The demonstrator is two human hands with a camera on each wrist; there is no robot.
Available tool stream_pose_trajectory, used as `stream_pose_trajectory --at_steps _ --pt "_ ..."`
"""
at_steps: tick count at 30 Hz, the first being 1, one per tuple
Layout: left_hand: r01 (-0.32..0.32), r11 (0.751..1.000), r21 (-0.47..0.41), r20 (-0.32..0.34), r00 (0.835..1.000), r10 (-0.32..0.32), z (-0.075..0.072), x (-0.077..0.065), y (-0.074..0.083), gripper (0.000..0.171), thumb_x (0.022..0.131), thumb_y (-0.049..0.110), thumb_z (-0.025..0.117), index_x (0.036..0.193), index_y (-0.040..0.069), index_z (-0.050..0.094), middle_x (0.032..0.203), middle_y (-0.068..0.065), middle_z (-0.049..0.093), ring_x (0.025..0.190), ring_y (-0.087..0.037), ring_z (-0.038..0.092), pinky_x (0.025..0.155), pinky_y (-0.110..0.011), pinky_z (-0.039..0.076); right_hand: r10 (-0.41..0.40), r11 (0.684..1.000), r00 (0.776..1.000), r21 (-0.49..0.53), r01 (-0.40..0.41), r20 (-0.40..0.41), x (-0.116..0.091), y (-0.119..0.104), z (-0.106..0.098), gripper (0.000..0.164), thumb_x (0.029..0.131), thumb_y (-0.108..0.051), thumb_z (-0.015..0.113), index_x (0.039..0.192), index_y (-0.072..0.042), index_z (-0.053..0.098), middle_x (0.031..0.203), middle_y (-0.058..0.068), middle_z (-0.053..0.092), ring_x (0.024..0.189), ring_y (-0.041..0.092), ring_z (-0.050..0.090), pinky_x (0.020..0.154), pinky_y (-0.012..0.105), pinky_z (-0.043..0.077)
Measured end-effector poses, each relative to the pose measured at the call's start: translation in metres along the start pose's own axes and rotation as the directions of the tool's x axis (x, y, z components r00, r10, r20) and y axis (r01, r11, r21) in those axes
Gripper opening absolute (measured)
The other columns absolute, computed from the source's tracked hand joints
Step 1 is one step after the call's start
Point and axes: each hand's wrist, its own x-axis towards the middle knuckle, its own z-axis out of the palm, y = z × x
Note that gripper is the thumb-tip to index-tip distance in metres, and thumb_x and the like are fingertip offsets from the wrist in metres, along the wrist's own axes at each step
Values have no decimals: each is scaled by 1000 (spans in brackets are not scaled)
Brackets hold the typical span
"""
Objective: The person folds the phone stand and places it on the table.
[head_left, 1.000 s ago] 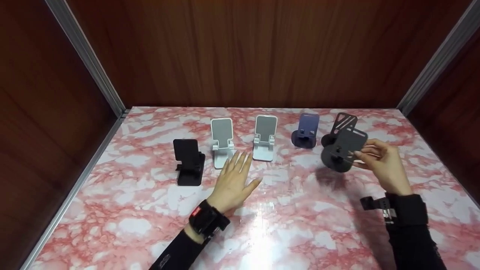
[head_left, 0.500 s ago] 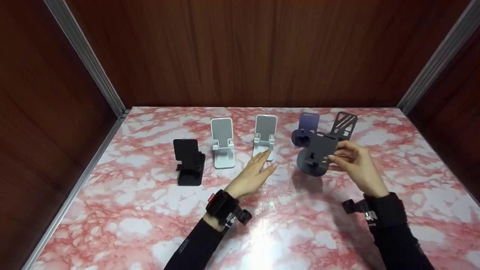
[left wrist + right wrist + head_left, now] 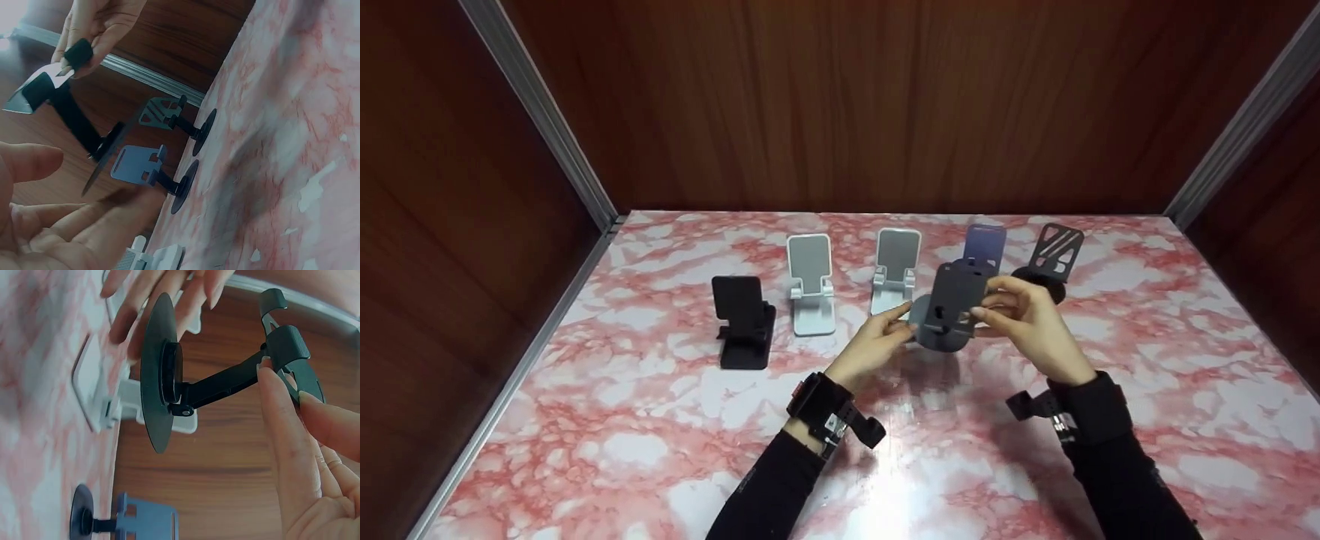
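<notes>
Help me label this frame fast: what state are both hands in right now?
Right hand: closed, holding the dark gray stand.
Left hand: open, near that stand's round base; contact unclear.

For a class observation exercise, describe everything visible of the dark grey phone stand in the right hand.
The dark grey phone stand has a plate with cut-outs, curled hooks at one edge, a hinged arm and a thin round base. It looks like metal. The right hand pinches its plate, holding it tilted and clear of the table, partly hiding the purple phone stand in the head view. The left hand is beside the base; whether it touches is unclear.
</notes>
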Motion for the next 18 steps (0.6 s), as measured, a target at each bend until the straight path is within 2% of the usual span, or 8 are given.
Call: stream_pose_trajectory --at_steps 2,5,6,12,18 --pt "36 994 -105 1 999 -36 0 2 -1 48 94 4 48 139 -3 35 120 -25 59 98 -22 63 77 -22 54 -5 1000 1000 1 5 9 3 -1 4 24 85 3 61 106 7 48 82 0 64 76 11 67 72 35 59" --pt "89 963 -256 -11 995 -95 0 3 -4 45 92 -3 48 136 -2 40 118 -27 60 94 -21 66 84 -32 56 -14 1000 1000 9 14 16 5 0 8 24 84 4 61 104 9 49 82 1 66 76 11 67 71 35 59" --pt "100 957 -274 -25 994 -111 0 3 -4 44 91 -4 48 135 -2 42 117 -27 60 90 -20 66 83 -34 56 -19 1000 1000 10 19 19 6 0 9 24 84 4 61 104 9 49 82 1 67 76 11 67 71 34 59" --pt "85 971 -222 -96 989 -108 -4 5 -5 38 87 -9 51 125 -5 50 108 -28 63 77 -13 65 83 -42 56 -19 1000 1000 25 19 19 8 3 12 19 86 -2 62 98 7 50 79 2 68 73 13 67 70 36 59" --pt "49 987 -155 -110 992 -67 -7 4 -3 37 87 -9 51 123 -5 49 106 -28 64 76 -12 65 75 -35 59 -5 1000 1000 31 5 10 8 5 16 21 88 -10 62 91 8 51 75 4 66 69 14 66 66 39 59"
